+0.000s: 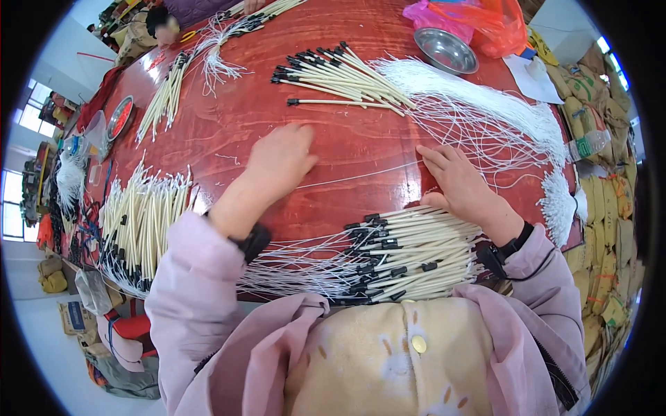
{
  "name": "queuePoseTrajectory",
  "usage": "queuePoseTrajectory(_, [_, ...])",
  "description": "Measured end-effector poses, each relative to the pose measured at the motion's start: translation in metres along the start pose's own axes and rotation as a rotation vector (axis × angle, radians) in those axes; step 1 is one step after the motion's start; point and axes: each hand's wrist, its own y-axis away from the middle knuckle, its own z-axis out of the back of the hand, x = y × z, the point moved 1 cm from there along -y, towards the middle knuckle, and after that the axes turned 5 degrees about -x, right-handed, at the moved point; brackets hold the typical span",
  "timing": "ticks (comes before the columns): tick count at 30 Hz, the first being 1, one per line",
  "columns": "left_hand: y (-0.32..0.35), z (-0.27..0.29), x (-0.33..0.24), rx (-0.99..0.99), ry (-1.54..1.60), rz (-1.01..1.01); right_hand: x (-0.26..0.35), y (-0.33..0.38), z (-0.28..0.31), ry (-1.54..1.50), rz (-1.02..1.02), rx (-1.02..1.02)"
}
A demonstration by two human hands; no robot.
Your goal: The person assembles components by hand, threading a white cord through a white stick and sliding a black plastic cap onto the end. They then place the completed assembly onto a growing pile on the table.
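My left hand [281, 158] is over the middle of the red table [340, 142], back up, fingers bent. It is slightly blurred, and what is between its fingers, if anything, is hidden. A thin white cord [361, 174] runs across the tabletop from beside my left wrist toward my right fingers. Fingers spread, my right hand [458, 182] lies low over the cord's right end. Just below it is a pile of cream-coloured sticks with black end pieces [423, 246]. White cords [298, 267] trail left from that pile, under my left forearm.
More black-tipped sticks [347, 80] lie beyond my hands, beside a long bundle of white cords [479, 97]. A metal bowl [446, 50] stands far right. Upright sticks [146, 215] crowd the left. Across the table another person sits near bundled sticks [166, 97] and a red-filled bowl [121, 118].
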Motion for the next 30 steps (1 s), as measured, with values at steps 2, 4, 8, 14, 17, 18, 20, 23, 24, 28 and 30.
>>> queuePoseTrajectory(2, [-0.038,-0.012,-0.011,-0.120,0.032,-0.135,0.002,-0.002,0.001,-0.015,-0.010,-0.002])
queuePoseTrajectory(4, [-0.077,-0.033,-0.022,-0.169,0.052,-0.207,0.003,-0.006,0.001,-0.021,0.003,-0.011])
queuePoseTrajectory(8, [-0.129,-0.079,-0.028,-0.239,-0.037,-0.264,0.005,-0.007,0.001,-0.028,-0.028,-0.005])
queuePoseTrajectory(14, [-0.132,-0.081,-0.025,-0.328,-0.058,-0.340,0.009,-0.004,-0.002,-0.043,-0.051,-0.037])
queuePoseTrajectory(17, [-0.109,-0.058,-0.033,-0.329,-0.041,-0.384,0.008,-0.006,-0.002,-0.059,-0.043,-0.050])
queuePoseTrajectory(18, [-0.097,-0.047,-0.033,-0.351,0.003,-0.387,0.006,-0.004,-0.002,-0.072,-0.049,-0.052])
queuePoseTrajectory(20, [-0.065,-0.018,-0.027,-0.371,0.118,-0.330,0.006,-0.003,-0.002,-0.098,-0.045,-0.053])
queuePoseTrajectory(23, [-0.007,-0.003,-0.003,-0.394,0.272,-0.157,0.002,0.001,-0.007,-0.076,-0.061,-0.106])
queuePoseTrajectory(24, [0.015,0.001,0.007,-0.389,0.333,-0.086,0.003,0.002,-0.008,-0.084,-0.064,-0.103])
queuePoseTrajectory(28, [0.093,0.007,0.037,-0.302,0.396,0.259,0.007,-0.004,-0.004,-0.108,-0.076,-0.090])
queuePoseTrajectory(30, [0.110,0.000,0.038,-0.284,0.389,0.264,0.008,-0.002,-0.002,-0.086,-0.086,-0.075])
